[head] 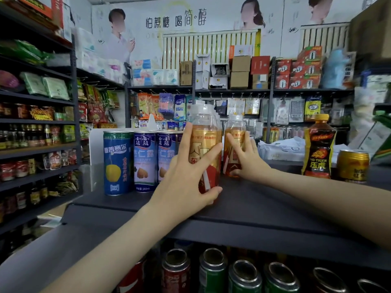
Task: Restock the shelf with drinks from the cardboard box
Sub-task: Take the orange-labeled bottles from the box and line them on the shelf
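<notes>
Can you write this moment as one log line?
left hand: holds near gold bottle | right hand: touches far gold bottle | where: top shelf

Both hands on amber drink bottles atop the dark shelf point(264, 206)
The left hand point(186, 174) curls round the front bottle point(206, 132); the right hand point(248, 163) lays straight fingers point(233, 142) on the rear bottle point(234, 125), blue cans point(145, 161) standing to their left
</notes>
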Tool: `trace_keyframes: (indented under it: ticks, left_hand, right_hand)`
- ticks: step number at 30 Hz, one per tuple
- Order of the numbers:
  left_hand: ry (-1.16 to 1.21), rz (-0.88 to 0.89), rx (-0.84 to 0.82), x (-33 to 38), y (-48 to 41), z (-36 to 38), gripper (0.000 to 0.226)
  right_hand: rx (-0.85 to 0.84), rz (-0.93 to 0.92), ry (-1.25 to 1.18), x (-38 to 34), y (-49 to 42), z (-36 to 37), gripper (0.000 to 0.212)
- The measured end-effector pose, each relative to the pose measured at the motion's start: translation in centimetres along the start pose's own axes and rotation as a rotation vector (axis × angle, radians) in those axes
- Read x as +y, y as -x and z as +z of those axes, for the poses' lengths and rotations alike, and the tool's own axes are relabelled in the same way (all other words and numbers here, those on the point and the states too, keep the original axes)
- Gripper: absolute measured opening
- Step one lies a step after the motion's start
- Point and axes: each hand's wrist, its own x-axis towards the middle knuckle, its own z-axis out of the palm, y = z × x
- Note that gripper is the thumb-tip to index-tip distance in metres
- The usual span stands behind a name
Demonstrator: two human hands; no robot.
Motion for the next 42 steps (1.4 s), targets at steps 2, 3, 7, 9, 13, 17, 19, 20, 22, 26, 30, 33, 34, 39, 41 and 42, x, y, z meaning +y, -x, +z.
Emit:
trace_keyframes:
  ticks: [2,3,7,9,13,17,19,20,22,26,30,33,34,39,41,42]
  left_hand:
    - [-0.016,-0.001,0.024,0.1,0.1,0.1,0.085]
    - [-0.021,-0.001,0.031,0.2,0.1,0.2,0.086]
    - [-0.052,-0.025,0.031,0.6,0.1,0.3,0.084]
    - [-0.075,-0.036,0.049,0.8,0.2,0.5,0.083]
    - [-0.094,-0.021,0.110,0.6,0.2,1.0,0.083]
    - [-0.074,-0.045,0.072,1.0,0.3,0.9,0.085]
    - [-0.071,-0.070,0.023,1.3,0.3,0.7,0.085]
    - [-0.075,-0.088,0.007,1.5,0.4,0.6,0.084]
    - [-0.085,-0.123,0.009,2.0,0.7,0.5,0.081]
    - [-0.076,-0.171,0.089,4.0,2.4,0.1,0.075]
    - [-0.002,-0.213,0.146,7.4,6.1,-0.9,0.062]
    - [0.129,-0.299,0.142,10.1,10.6,-2.1,0.051]
    - [0.164,-0.337,0.123,10.8,12.4,-2.6,0.049]
    - [0.243,-0.566,0.001,11.2,23.2,-4.9,0.042]
    - [0.216,-0.691,-0.035,10.2,28.0,-5.9,0.041]
    - [0.202,-0.762,-0.058,9.5,30.4,-6.4,0.039]
  right_hand:
    - [-0.004,-0.039,0.003,0.0,-0.1,0.4,0.116]
    - [-0.004,-0.062,-0.011,0.1,-0.2,0.6,0.118]
    - [-0.013,-0.091,-0.062,0.4,-0.4,0.8,0.124]
    - [-0.040,-0.098,-0.078,0.4,-0.4,0.5,0.122]
    - [-0.076,-0.072,-0.035,0.4,-0.4,0.2,0.121]
    - [-0.087,0.051,0.171,-0.7,0.7,-1.1,0.109]
    - [-0.073,0.071,0.247,-1.5,1.9,-2.5,0.101]
    - [-0.061,0.062,0.261,-1.9,2.7,-3.3,0.099]
    - [-0.052,0.029,0.269,-3.0,4.5,-4.8,0.098]
    - [-0.047,-0.047,0.198,-5.5,9.3,-7.2,0.084]
    - [0.079,-0.109,-0.028,-8.7,15.6,-8.4,0.056]
    - [0.149,-0.168,-0.196,-11.9,21.4,-8.4,0.043]
    - [0.156,-0.195,-0.262,-13.2,23.2,-8.0,0.039]
    - [0.068,-0.310,-0.544,-20.1,30.8,-3.3,0.029]
    - [-0.048,-0.329,-0.610,-22.8,33.0,-0.1,0.028]
    - [-0.132,-0.323,-0.638,-24.1,33.9,1.8,0.028]
